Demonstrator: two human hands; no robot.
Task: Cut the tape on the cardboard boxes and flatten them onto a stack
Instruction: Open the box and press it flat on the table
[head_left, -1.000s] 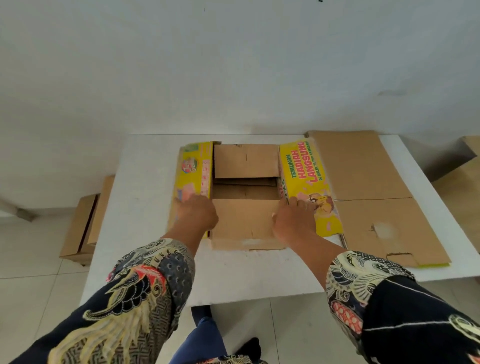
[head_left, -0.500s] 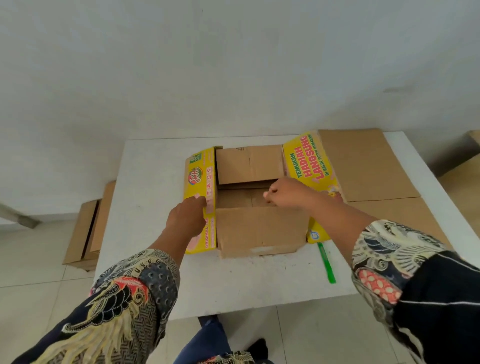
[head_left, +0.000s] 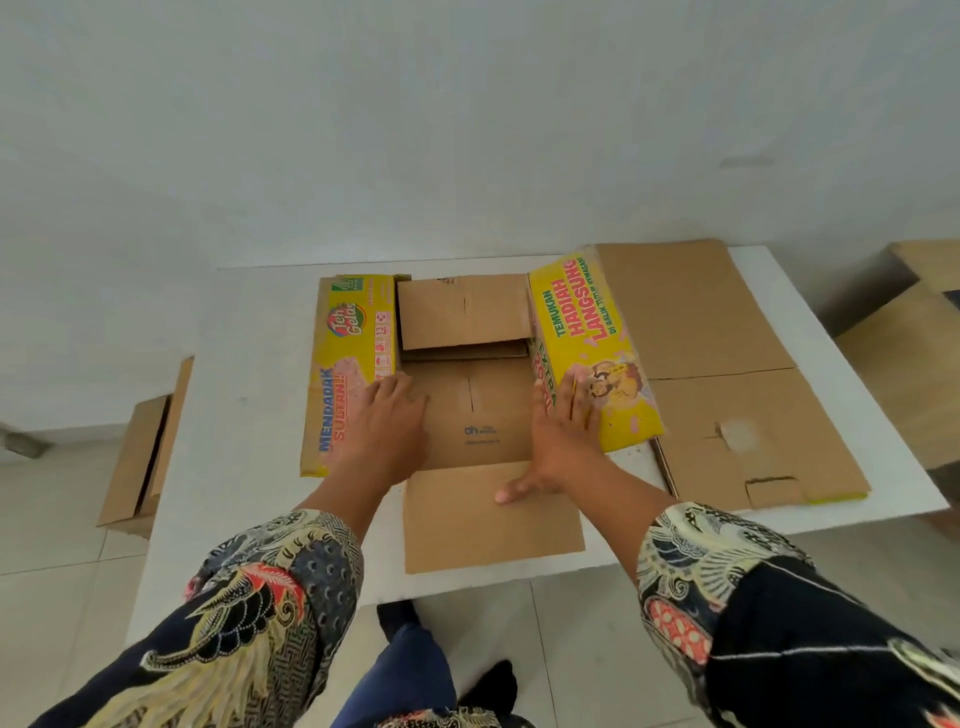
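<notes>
The left hand (head_left: 387, 423) lies flat with straight fingers, pressing where the yellow left flap meets the brown panel of the opened box (head_left: 470, 400). The right hand (head_left: 563, 434) also lies flat, fingers spread, pressing the right yellow flap's inner edge, thumb on the near brown flap. The box sits mid-table (head_left: 249, 415); at its 3 o'clock, touching, lies flattened cardboard (head_left: 727, 374).

Opened box (head_left: 467, 405) lies on table (head_left: 249, 415); flattened stack (head_left: 727, 364) just right.
</notes>
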